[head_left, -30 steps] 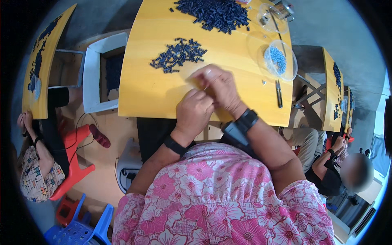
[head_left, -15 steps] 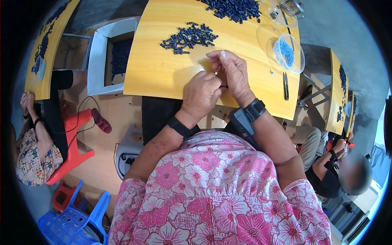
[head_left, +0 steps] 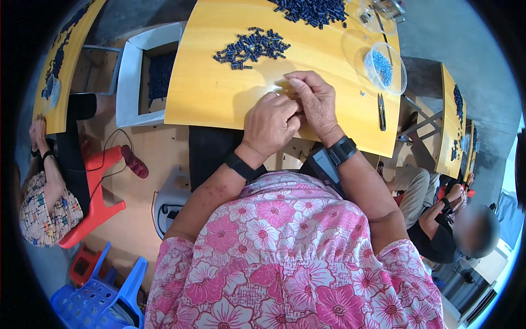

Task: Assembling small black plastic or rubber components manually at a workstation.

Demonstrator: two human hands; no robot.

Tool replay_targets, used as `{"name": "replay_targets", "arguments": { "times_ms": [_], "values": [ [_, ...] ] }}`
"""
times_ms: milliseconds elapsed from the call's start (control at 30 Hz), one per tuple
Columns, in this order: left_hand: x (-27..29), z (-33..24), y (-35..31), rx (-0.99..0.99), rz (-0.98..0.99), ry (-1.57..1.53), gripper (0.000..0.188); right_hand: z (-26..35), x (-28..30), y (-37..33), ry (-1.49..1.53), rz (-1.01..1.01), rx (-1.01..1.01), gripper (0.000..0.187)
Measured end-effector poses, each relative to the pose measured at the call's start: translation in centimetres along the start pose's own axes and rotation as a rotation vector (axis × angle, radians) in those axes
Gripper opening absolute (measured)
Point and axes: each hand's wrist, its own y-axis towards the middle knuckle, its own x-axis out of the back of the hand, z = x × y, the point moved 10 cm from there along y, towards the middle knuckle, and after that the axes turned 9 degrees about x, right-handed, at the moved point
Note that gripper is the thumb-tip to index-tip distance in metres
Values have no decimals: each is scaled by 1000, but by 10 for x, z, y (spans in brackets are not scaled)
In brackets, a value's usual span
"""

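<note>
My left hand (head_left: 270, 122) is closed near the front edge of the yellow table (head_left: 211, 98), its fingers curled in. Against it, my right hand (head_left: 316, 104) is bent with thumb and forefinger pinched together. What either hand holds is hidden or too small to name. Beyond them lies a loose pile of small dark blue cylindrical parts (head_left: 253, 48). To the right stands a clear round tub holding light blue bits (head_left: 382, 67). A pair of black thread snips (head_left: 382, 112) rests below the tub.
A larger heap of dark parts (head_left: 312, 12) sits at the far edge, beside another clear container (head_left: 378, 17). Left of the table is a white box (head_left: 130, 82) with dark parts inside. People work at tables on both sides. A red stool (head_left: 98, 192) and a blue chair (head_left: 98, 299) stand at left.
My right hand's fingers have come down and closed toward my left hand, thumb and forefinger now together. My left hand stays nearly in place. The view has shifted slightly.
</note>
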Motion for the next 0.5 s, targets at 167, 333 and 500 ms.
{"name": "replay_targets", "arguments": {
  "times_ms": [167,333,500],
  "values": [
    [4,1,-1,41,-41,-70,11,15,36,-15,-175,-125,0,12],
    [2,3,-1,70,-35,-32,9,-1,36,-36,-74,-23,-185,12],
    [1,4,0,73,-45,-53,6,-11,32,-42,34,-38,-212,13]
  ]
}}
